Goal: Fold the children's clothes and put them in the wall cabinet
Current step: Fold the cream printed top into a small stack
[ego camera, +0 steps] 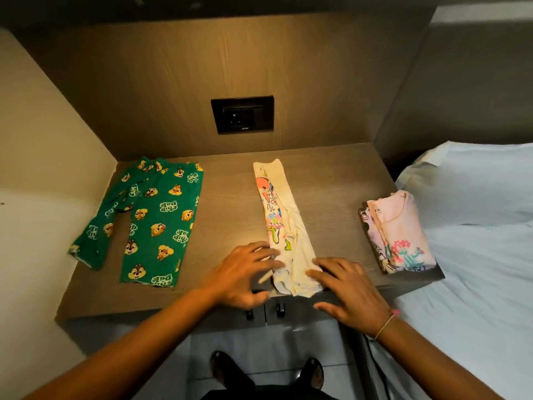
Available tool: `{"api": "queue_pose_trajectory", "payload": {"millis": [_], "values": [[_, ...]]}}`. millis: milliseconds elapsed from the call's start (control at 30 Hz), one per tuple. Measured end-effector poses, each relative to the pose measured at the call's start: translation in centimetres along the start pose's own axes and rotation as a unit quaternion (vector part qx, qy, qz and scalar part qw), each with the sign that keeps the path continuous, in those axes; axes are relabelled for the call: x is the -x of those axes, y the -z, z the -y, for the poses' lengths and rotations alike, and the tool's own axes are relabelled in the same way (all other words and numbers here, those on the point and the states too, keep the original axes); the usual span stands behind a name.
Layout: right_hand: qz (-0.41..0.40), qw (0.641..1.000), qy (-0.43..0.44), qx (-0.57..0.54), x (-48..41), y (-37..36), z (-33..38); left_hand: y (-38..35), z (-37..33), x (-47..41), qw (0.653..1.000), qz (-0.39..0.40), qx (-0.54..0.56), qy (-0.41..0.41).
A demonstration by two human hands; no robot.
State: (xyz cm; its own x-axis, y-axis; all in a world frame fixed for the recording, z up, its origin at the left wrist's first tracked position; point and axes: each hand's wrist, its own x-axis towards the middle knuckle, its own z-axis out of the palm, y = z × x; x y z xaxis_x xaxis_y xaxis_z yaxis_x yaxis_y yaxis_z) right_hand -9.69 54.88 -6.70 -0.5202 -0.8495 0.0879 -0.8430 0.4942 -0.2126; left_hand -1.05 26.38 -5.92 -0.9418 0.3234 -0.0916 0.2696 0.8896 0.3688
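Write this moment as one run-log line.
left hand | right hand | both flat on cream printed garment | green cartoon-print trousers unfolded
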Motion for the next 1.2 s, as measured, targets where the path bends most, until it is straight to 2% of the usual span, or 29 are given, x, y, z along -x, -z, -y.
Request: {"api": "queue_pose_trajectory", "payload": {"millis": [167,300,400,533,633,700,800,967,1067,1133,1200], "values": [[-0.069,0.997,0.026,0.019,0.2,-1.6,0.7,-1.9,-2.1,1.4,0.995,-0.079,-0.052,0.009],[-0.089,0.994,0.038,-0.046,0.6,-0.8,1.8,-2.9,-3.7,2.5,0.986,-0.166,0.001,0.033],[-0.069,0.985,0.011,-0.159,0.9,1.6,3.2,-1.8,-4.8,3.6,0.965,-0.195,0.137,0.110],[-0.054,0.953,-0.048,-0.294,-0.2,6.7,4.2,2.4,-5.7,4.4,0.907,-0.154,0.361,0.155],[-0.045,0.955,-0.060,-0.287,-3.2,9.5,3.6,5.5,-5.0,2.8,0.887,-0.137,0.415,0.150],[-0.042,0.963,-0.096,-0.248,-6.2,10.4,2.7,6.9,-3.7,0.8,0.870,-0.160,0.435,0.170],[-0.039,0.965,-0.164,-0.199,-11.5,10.0,0.6,8.0,-0.1,-3.1,0.864,-0.175,0.412,0.230],[0.009,0.957,-0.236,-0.166,-18.1,6.2,-2.1,7.5,5.2,-8.8,0.856,-0.123,0.357,0.354],[0.017,0.947,-0.276,-0.165,-18.7,4.4,-2.4,6.6,5.5,-10.0,0.853,-0.120,0.309,0.403],[-0.013,0.928,-0.319,-0.192,-17.8,3.6,-2.3,6.0,5.0,-9.5,0.851,-0.156,0.250,0.434],[-0.020,0.911,-0.358,-0.204,-16.2,2.8,-1.8,5.2,4.1,-8.5,0.860,-0.140,0.192,0.452]]}}
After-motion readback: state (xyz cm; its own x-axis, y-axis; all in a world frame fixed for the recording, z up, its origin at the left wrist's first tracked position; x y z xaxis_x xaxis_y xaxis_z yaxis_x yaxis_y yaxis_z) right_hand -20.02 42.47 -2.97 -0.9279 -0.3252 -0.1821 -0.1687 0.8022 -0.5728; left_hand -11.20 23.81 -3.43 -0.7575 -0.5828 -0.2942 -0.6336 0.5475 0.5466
